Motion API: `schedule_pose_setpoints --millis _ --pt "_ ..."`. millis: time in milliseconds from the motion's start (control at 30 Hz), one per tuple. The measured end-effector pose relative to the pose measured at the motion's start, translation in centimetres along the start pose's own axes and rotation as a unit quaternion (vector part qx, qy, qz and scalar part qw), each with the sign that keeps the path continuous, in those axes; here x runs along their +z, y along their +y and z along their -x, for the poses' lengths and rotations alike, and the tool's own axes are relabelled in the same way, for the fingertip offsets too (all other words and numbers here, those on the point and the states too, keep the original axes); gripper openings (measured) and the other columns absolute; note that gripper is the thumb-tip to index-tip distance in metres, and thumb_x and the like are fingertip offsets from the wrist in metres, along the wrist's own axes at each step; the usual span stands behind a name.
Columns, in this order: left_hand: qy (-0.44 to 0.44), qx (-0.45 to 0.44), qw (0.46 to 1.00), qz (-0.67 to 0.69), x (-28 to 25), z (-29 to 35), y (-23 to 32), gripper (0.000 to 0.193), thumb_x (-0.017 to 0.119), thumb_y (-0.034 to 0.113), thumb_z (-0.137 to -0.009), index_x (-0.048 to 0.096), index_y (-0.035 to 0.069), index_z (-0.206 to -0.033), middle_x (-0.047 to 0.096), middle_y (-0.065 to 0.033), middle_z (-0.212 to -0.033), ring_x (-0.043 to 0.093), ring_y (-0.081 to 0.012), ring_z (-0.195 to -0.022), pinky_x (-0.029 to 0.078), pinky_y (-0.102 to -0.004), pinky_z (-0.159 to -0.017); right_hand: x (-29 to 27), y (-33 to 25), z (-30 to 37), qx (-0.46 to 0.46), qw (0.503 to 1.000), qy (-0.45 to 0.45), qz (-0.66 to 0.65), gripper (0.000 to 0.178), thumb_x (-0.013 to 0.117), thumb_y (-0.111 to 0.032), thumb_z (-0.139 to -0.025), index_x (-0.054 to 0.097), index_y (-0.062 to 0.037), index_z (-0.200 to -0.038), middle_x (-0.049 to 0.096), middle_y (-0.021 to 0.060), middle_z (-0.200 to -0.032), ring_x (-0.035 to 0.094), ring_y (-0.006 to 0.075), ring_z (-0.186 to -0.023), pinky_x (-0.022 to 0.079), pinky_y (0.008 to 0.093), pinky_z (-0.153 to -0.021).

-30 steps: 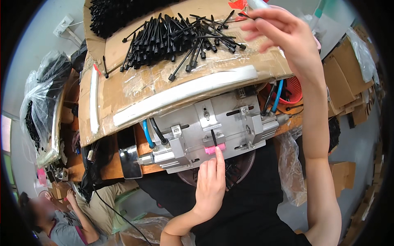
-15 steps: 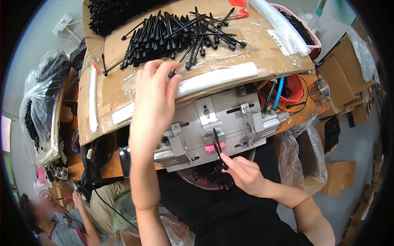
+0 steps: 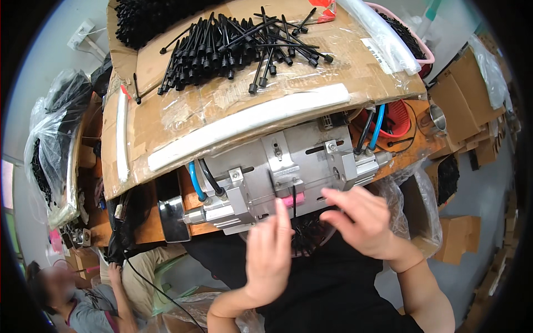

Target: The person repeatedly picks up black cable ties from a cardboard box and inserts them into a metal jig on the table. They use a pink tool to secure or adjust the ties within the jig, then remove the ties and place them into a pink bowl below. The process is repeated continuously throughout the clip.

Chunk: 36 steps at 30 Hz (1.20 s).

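My left hand (image 3: 269, 258) is in front of the metal fixture (image 3: 216, 166), its fingers pinched together. A thin black stick (image 3: 272, 182), blurred by motion, rises from its fingertips. Another thin black stick (image 3: 294, 201) lies across the pink block (image 3: 287, 201) at the middle of the fixture, with neither hand on it. My right hand (image 3: 361, 222) is to the right of that block, thumb and fingers apart, with nothing seen between them. Beyond the fixture, a pile of black capped sticks (image 3: 214, 50) rests on a cardboard box (image 3: 150, 111).
Blue and black hoses (image 3: 194, 180) join the fixture's cylinders. Below its front edge, a bowl holds black sticks (image 3: 304, 236). A red basket (image 3: 400, 121) stands at right, with cardboard boxes (image 3: 458, 238) beyond. Another person (image 3: 91, 299) sits at lower left.
My left hand has come from the pile down to the fixture with a stick. My right hand has let go of its stick at the pink block and moved right, opening.
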<state>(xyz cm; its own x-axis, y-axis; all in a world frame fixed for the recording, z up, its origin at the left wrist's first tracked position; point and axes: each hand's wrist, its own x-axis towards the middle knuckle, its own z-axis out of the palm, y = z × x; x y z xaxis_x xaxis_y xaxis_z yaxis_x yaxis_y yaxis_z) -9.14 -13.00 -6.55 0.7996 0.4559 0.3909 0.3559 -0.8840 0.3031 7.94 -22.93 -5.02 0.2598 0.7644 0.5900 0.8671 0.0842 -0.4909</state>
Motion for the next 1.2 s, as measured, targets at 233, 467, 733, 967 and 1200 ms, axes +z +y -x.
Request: schedule_pose_setpoints --millis 233,467,733,967,1200 --pt "-0.056 0.003 0.996 -0.062 3.7 0.7 1.6 0.068 0.060 -0.002 -0.076 0.042 -0.009 -0.141 0.055 -0.0103 -0.103 0.053 -0.0220 -0.085 0.048 -0.0301 -0.078 -2.3 0.2 0.6 0.081 0.993 0.034 -0.073 0.026 0.070 -0.009 -0.090 0.064 0.0039 -0.112 0.067 0.0098 -0.079 0.053 0.0117 -0.063 0.039 0.0229 -0.053" --pt "-0.077 0.022 0.996 -0.040 2.2 -0.6 0.8 0.068 0.062 0.001 -0.077 0.042 -0.007 -0.142 0.055 -0.0109 -0.102 0.054 -0.0229 -0.085 0.050 -0.0311 -0.077 -3.0 1.1 0.5 0.084 0.995 0.052 -0.013 0.026 0.071 0.000 -0.083 0.066 0.0002 -0.109 0.065 0.0081 -0.080 0.053 0.0152 -0.063 0.041 0.0257 -0.055" --pt "0.089 0.110 0.988 -0.064 -0.8 -20.6 -4.2 0.018 0.060 -0.006 -0.077 0.059 -0.001 -0.095 0.055 -0.0167 -0.105 0.055 -0.0329 -0.099 0.050 -0.0402 -0.085 -2.8 9.5 -14.9 0.007 0.980 0.084 0.178 0.016 0.072 -0.012 -0.083 0.062 -0.0003 -0.087 0.065 0.0153 -0.086 0.061 0.0330 -0.080 0.049 0.0418 -0.072" --pt "-0.063 0.106 0.988 0.091 -4.4 -19.4 -9.1 0.023 0.064 -0.005 -0.082 0.064 0.003 -0.105 0.060 -0.0109 -0.100 0.062 -0.0280 -0.090 0.051 -0.0351 -0.080 -5.7 12.6 -17.7 0.064 0.971 -0.125 0.194 0.016 0.070 -0.002 -0.079 0.060 0.0024 -0.090 0.062 0.0152 -0.080 0.060 0.0288 -0.073 0.048 0.0378 -0.067" --pt "-0.149 0.006 0.973 0.173 -7.4 -17.2 -11.6 0.023 0.063 -0.006 -0.084 0.063 -0.001 -0.107 0.065 -0.0094 -0.097 0.063 -0.0195 -0.089 0.052 -0.0319 -0.085 -9.2 11.6 -19.1 -0.157 0.949 0.042 0.270 0.012 0.067 -0.003 -0.085 0.061 -0.0003 -0.094 0.066 0.0145 -0.082 0.063 0.0285 -0.075 0.049 0.0373 -0.068"
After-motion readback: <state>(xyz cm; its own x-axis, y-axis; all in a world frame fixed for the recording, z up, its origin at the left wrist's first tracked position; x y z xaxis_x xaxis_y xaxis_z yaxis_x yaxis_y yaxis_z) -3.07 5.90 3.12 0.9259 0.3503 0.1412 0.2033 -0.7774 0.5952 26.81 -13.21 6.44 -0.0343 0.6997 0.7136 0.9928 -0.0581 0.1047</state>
